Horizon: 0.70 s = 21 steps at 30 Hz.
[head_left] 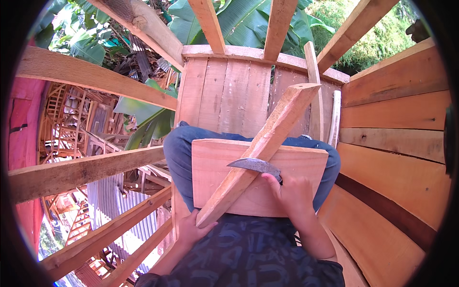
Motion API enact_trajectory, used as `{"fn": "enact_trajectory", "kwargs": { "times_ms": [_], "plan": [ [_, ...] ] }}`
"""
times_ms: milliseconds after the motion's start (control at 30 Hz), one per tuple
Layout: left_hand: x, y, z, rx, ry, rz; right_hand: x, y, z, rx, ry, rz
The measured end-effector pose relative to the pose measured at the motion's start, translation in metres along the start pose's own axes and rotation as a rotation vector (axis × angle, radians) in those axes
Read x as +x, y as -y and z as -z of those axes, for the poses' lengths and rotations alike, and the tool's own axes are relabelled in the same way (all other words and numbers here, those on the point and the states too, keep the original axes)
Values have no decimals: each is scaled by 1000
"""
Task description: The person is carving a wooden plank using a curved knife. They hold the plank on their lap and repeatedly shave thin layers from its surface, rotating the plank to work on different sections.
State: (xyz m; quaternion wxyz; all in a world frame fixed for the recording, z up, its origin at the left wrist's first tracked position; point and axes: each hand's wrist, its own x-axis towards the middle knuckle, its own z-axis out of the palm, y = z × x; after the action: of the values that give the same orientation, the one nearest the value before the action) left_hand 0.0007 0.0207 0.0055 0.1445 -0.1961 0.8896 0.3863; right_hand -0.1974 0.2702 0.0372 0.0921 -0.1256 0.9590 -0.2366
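Observation:
A rough, squared wooden beam (282, 115) lies slantwise over a flat wooden board (215, 167) on my lap. Its near end is in my left hand (193, 228), whose fingers wrap around it at the lower left. My right hand (294, 193) grips a knife with a curved, dark metal blade (256, 165). The blade crosses the top of the beam near its middle, tip toward the left. The thumb presses along the back of the blade's base; the handle is mostly hidden in the fist.
I sit cross-legged on a plank floor (234, 91). A thin wooden strip (313, 91) and a pale curved stick (335, 117) lie at the right. Railing bars (91, 172) stand at the left, a plank wall (392, 158) at the right. Banana leaves (239, 28) hang beyond the far edge.

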Motion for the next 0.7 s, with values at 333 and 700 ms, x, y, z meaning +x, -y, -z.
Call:
{"fn": "enact_trajectory", "kwargs": {
  "times_ms": [333,700],
  "plan": [
    [7,2,0,7,5,-50,8,-8,3,-120,-105,14],
    [10,9,-4,30,12,-48,21,-71,57,-90,-259,-481]
  ]
}}
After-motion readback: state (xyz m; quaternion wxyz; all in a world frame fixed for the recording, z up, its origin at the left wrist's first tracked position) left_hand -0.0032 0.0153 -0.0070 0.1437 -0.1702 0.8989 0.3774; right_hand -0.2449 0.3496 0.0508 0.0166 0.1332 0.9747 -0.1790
